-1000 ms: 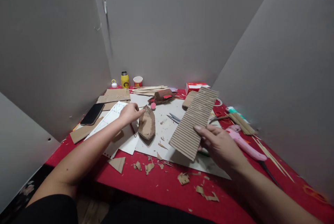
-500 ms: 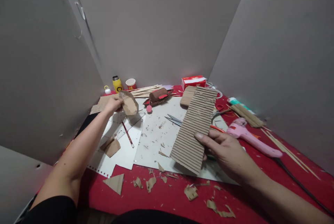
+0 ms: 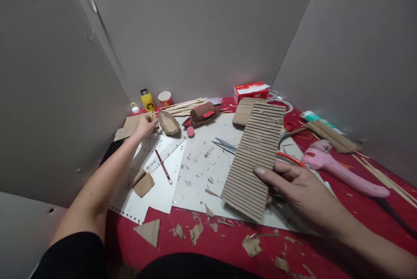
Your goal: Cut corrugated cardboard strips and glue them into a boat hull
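My right hand [image 3: 298, 188] grips a strip of corrugated cardboard [image 3: 254, 162] by its right edge, thumb on the ridged face, holding it tilted above the white sheet. Behind the strip lie scissors [image 3: 224, 145], their blades showing and their handles partly covered. At the far left, my left hand [image 3: 146, 126] is beside a small cardboard boat hull [image 3: 168, 123] resting on the table, with a gap between them. Its fingers are loosely bent and hold nothing visible. Just right of the hull stands a brown and red model boat [image 3: 202, 115] with a pink disc [image 3: 190, 131].
A pencil [image 3: 163, 167] and a clear ruler [image 3: 167, 154] lie on white paper at left. Cardboard scraps [image 3: 196, 233] litter the red front edge. A pink glue gun [image 3: 345, 172] sits at right. Behind are a yellow bottle [image 3: 148, 101], a paper cup [image 3: 164, 98] and a red box [image 3: 250, 92].
My left hand has set the cardboard hull down at the back and let go of it. The right hand still holds the corrugated strip. The view has shifted slightly.
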Tool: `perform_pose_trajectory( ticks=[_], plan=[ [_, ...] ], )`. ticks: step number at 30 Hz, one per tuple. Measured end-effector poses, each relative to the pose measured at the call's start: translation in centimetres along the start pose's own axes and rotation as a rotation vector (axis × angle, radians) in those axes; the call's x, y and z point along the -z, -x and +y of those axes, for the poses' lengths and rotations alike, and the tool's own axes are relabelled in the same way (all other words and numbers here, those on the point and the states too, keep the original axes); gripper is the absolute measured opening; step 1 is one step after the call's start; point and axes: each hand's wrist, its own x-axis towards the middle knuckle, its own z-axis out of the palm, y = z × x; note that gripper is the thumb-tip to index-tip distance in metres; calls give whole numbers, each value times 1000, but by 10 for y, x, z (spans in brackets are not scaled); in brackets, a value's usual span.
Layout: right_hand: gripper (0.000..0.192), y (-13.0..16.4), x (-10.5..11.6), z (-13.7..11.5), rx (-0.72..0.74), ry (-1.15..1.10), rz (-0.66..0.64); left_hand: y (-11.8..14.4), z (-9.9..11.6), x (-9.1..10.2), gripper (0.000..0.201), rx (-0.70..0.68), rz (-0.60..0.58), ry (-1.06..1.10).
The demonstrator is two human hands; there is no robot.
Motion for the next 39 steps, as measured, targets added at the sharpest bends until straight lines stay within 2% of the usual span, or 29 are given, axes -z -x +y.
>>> perform_pose_trajectory(
  ticks=[5, 8, 12, 16, 24, 26, 29, 33, 36, 39],
  plan=[
    [40, 2, -4, 2, -14, -7, -23, 53, -9, -2, 34, -125, -223, -240],
    [41, 4, -5, 5, -5, -27, -64, 71, -3, -14, 32, -160, -276, -371],
    [42, 8, -4, 4, 57, 8, -70, 70, 12, -23, 32, -140, -311, -465],
    [47, 13, -4, -1, 123, 15, -49, 64, 20, -21, 34, -112, -345, -456],
    [41, 18, -5, -8, 193, 12, -25, 59, 6, -5, 35, -135, -428, -255],
    [40, 17, -4, -7, 184, -3, -26, 56, 3, 5, 35, -151, -398, -175],
    [40, 14, -4, -3, 145, -43, -66, 52, 3, 24, 35, -175, -285, -31],
    [42, 11, -6, 3, 17, -69, -245, 54, 10, 46, 29, -220, -62, 194],
    [62, 10, -11, 8, -72, -35, -301, 63, 19, 47, 19, -274, 80, 393],
    [76, 9, -18, 13, -63, 2, -296, 79, 32, 32, 16, -308, 100, 587]
  ],
)
